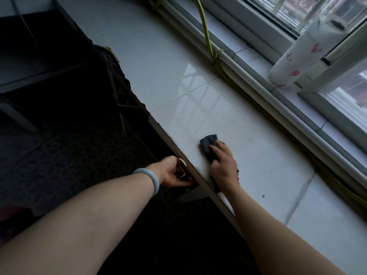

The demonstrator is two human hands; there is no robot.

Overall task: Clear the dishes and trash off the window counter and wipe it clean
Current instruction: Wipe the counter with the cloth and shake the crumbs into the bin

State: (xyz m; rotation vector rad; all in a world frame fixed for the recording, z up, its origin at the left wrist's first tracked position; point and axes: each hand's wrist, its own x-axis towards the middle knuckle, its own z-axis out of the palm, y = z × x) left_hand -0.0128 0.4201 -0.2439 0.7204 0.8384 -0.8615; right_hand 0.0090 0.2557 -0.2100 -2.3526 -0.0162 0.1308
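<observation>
The dark folded cloth lies on the pale glossy tiled counter near its front edge, under the right hand. The left hand sits just below that edge. Behind, a yellow-green cable runs along the counter's back; the flower-printed paper towel roll stands on the sill beyond
</observation>
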